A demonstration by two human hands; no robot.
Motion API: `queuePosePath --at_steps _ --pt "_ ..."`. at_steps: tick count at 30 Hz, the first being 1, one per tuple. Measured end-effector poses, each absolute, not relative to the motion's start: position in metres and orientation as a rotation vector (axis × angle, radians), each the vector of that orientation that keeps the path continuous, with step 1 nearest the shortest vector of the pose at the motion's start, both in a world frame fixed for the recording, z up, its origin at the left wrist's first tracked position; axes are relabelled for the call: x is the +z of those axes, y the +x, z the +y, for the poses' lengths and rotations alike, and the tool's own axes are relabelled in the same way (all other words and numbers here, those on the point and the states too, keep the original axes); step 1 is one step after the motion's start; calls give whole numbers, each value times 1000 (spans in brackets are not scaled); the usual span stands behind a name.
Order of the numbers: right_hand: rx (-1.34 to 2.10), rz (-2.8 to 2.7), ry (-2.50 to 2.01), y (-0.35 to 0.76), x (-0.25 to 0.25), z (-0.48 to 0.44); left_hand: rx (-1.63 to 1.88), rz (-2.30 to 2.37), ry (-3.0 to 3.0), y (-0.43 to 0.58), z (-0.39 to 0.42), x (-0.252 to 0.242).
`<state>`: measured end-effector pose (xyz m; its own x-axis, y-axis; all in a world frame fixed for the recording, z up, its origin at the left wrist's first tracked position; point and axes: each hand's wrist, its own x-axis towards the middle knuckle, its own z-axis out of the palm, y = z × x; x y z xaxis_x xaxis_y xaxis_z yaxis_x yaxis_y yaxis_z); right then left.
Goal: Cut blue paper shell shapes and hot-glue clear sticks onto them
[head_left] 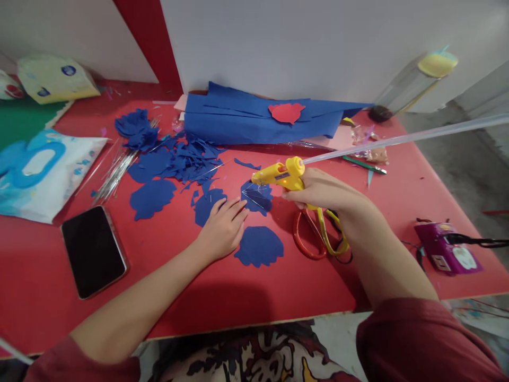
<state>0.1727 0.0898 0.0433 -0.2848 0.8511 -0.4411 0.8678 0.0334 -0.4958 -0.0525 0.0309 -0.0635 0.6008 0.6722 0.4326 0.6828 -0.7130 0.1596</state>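
My right hand (324, 191) grips a yellow hot glue gun (274, 174), with a long clear glue stick (397, 139) jutting from its back. The gun's tip is over a blue scalloped cutout (260, 200) marked with pale lines. My left hand (226, 228) lies with its fingers extended, fingertips at that cutout's left edge. Partly under those fingers is another blue cutout (207, 206). A further blue cutout (259, 246) rests nearer me. Scissors (312, 239) with red and yellow handles lie below my right hand.
Blue scraps (194, 159), thin wires (117, 172) and a blue flower (137, 129) lie at the back left. A phone (94, 250) and a wipes pack (47, 170) are left. Blue sheets (254, 119) line the wall; a purple corded box (447, 248) sits right.
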Motion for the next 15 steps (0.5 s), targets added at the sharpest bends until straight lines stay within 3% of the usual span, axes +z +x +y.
queuePosePath --at_steps 15 --pt "-1013 2231 1780 159 36 88 -734 -1197 -2789 -52 30 -63"
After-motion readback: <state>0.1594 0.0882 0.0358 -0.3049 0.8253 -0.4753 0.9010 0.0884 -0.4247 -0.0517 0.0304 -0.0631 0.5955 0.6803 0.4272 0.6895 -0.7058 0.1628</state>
